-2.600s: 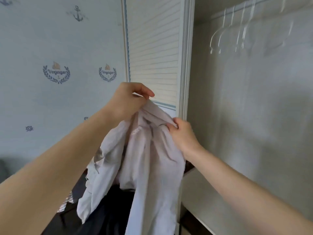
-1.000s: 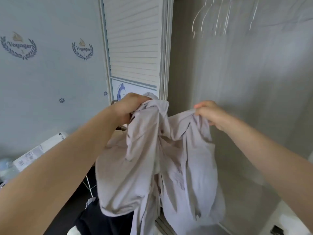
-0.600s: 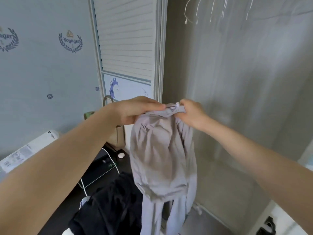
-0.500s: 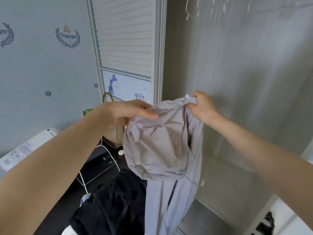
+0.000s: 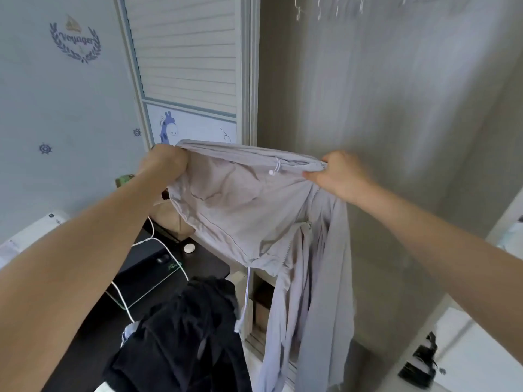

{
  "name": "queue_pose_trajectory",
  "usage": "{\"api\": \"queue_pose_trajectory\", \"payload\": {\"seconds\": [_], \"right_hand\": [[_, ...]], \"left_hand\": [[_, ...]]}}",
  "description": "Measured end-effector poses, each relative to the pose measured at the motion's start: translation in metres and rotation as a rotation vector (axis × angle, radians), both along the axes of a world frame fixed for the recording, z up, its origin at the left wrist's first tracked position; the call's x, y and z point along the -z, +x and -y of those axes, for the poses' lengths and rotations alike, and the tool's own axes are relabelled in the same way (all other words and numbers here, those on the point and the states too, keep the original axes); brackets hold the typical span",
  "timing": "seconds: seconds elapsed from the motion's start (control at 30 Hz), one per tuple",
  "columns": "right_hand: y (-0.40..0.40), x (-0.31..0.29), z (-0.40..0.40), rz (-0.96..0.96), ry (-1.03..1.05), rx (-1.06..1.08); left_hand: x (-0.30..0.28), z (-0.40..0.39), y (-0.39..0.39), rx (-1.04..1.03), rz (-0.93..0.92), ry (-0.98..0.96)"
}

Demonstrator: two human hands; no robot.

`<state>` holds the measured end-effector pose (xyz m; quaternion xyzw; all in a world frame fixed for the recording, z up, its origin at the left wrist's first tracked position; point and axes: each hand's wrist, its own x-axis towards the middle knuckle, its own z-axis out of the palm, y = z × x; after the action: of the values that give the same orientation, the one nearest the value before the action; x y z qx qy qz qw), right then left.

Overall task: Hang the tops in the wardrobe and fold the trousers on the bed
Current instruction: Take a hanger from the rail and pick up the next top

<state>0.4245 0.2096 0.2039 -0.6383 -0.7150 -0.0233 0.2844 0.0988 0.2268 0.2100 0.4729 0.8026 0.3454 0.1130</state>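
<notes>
Hands are both gripping the light grey jacket (image 5: 240, 210), stretching its hood opening taut between them in front of the open wardrobe (image 5: 396, 137). Left hand (image 5: 165, 164) is curling its fingers round the left end of the hood edge, fist closed on the fabric. Right hand (image 5: 338, 174) is pinching the right end of that edge near the zip top, thumb and fingers bunching the cloth. Hood is hanging as a pouch below the stretched edge; a white drawcord toggle (image 5: 271, 172) is dangling just under the edge, closer to the right hand. Rest of the jacket, sleeves and body, is hanging down below the right hand, along the edge of the wardrobe opening. Clear hangers (image 5: 319, 9) are hanging at the top of the wardrobe, well above the jacket, only their lower parts in frame. Dark garment (image 5: 186, 335) is lying in a heap below the jacket, apart from it. Black desk (image 5: 198, 258) is sitting behind the heap, carrying a white cable (image 5: 158, 239) and a small white round object (image 5: 189, 248). Slatted wardrobe door (image 5: 184, 52) is standing behind the left hand.
</notes>
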Motion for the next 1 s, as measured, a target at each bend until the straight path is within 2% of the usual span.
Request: {"api": "queue_pose_trajectory", "payload": {"seconds": [0.1,0.2,0.27,0.37,0.4,0.43,0.47,0.5,0.57,0.6,0.63,0.73,0.8,0.87,1.0], "right_hand": [[0.003,-0.006,0.007,-0.089,-0.059,-0.056],[0.012,-0.014,0.016,-0.217,-0.22,-0.085],[0.017,-0.018,0.023,-0.303,-0.37,-0.131],[0.016,-0.016,0.027,-0.386,-0.441,-0.171],[0.014,-0.015,0.026,-0.431,-0.431,-0.155],[0.011,-0.017,0.027,-0.487,-0.405,-0.131],[0.009,-0.019,0.027,-0.542,-0.357,-0.105],[0.007,-0.022,0.027,-0.578,-0.297,-0.085],[0.005,-0.029,0.027,-0.669,-0.175,-0.103],[0.005,-0.031,0.026,-0.744,-0.143,-0.139],[0.003,-0.033,0.027,-0.831,-0.129,-0.174],[-0.009,-0.039,0.03,-1.041,-0.081,-0.202],[-0.017,-0.043,0.032,-1.131,-0.065,-0.19],[-0.024,-0.05,0.034,-1.235,-0.066,-0.186],[-0.027,-0.064,0.041,-1.374,-0.159,-0.113]], "left_hand": [[0.004,-0.011,-0.002,0.096,-0.019,-0.109],[0.015,-0.019,-0.003,0.187,0.145,-0.224],[0.021,-0.026,-0.001,0.215,0.431,-0.238],[0.015,-0.032,0.013,0.425,1.045,-0.102],[0.011,-0.033,0.019,0.54,1.177,-0.051],[0.01,-0.034,0.025,0.664,1.225,-0.02],[0.008,-0.034,0.031,0.779,1.177,-0.035],[0.011,-0.032,0.038,0.828,1.034,-0.094],[0.025,-0.026,0.053,0.791,0.601,-0.333],[0.034,-0.021,0.062,0.784,0.445,-0.476],[0.044,-0.017,0.071,0.795,0.379,-0.62],[0.073,-0.007,0.093,0.876,0.512,-1.045],[0.088,0.002,0.104,0.921,0.66,-1.208],[0.098,0.008,0.114,0.945,0.855,-1.147],[0.096,0.009,0.13,0.829,1.264,-0.666]]}}
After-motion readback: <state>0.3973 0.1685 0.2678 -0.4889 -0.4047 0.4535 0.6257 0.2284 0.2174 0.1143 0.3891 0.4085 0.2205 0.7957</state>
